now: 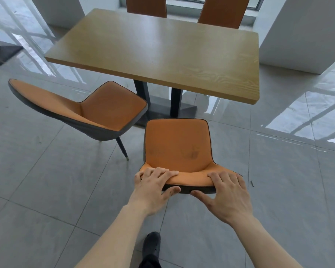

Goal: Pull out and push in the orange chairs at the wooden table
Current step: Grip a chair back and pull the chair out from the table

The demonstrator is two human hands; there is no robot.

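The orange chair [177, 146] nearest the camera is standing clear of the wooden bench [162, 53], its seat facing the bench's near edge and its backrest toward the person. The left hand [155, 188] is gripping the top of the backrest, fingers curling over the orange front and thumb pressing the dark rear edge. The right hand [226, 192] is doing the same just beside it. A second orange chair [97, 111] is sitting to the left, angled away from the bench. Two more chair backs [146, 5] are showing beyond the far edge. A dark shoe [151, 243] is resting on the grey tiled floor [46, 190].
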